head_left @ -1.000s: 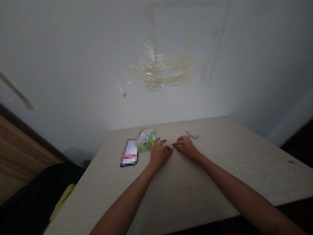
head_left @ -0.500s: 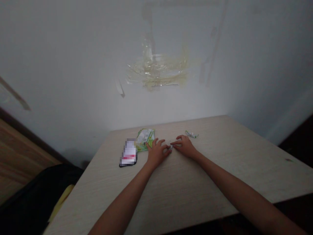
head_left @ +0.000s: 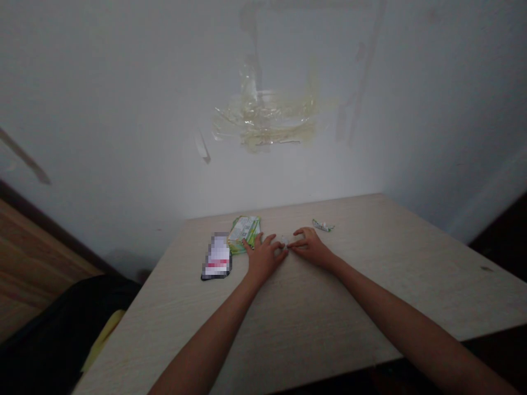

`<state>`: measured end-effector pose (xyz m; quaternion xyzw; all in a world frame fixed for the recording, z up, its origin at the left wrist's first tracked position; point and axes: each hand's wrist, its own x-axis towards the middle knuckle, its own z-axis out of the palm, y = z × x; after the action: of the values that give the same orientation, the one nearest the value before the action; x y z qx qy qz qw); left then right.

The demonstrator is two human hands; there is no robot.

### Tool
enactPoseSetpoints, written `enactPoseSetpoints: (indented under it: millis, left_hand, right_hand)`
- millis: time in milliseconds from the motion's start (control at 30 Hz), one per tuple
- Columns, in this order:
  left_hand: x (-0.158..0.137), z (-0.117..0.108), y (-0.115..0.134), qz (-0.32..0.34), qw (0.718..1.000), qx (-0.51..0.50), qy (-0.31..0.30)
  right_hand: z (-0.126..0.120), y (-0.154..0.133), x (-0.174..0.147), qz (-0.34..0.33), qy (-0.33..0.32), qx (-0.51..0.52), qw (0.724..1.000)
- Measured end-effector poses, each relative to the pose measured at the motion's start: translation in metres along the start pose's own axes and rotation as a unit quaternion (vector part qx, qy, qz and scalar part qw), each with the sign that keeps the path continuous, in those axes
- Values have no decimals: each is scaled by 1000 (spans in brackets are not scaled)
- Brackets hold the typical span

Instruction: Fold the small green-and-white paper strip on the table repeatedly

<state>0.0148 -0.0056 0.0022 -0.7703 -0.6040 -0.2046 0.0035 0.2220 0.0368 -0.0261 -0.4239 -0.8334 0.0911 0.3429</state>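
A small, whitish, partly see-through piece (head_left: pixel 285 240) lies between my fingertips, low over the tabletop. It is too small and blurred for me to tell its kind. My left hand (head_left: pixel 264 257) pinches it from the left with thumb and index finger, the other fingers spread. From the right, the thumb and forefinger of my right hand (head_left: pixel 312 247) close on its near side. Just beyond my left hand lies a green and white packet (head_left: pixel 244 230), partly covered by the fingers. Behind my right hand sits a crumpled green and white wrapper strip (head_left: pixel 323 225).
A phone-like flat object (head_left: pixel 217 260) with a blurred-out face and dark edge lies left of my left hand. The pale wood-grain table (head_left: pixel 329 318) meets a wall (head_left: pixel 144 137) with peeling tape (head_left: pixel 272 120). Dark cloth (head_left: pixel 82 312) is beside the table's left edge.
The fingertips of both hands have shifted slightly around the small whitish piece, and more of it shows above them. The packet, phone-like object and wrapper strip stay in place.
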Motion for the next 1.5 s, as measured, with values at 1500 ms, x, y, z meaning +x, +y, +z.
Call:
enactPoseSetpoints:
  millis: [1500]
  left_hand:
    - [4,2,-4,-15,998,45,-33]
  right_hand:
    - [-4,-23,4,52,-23,-124,991]
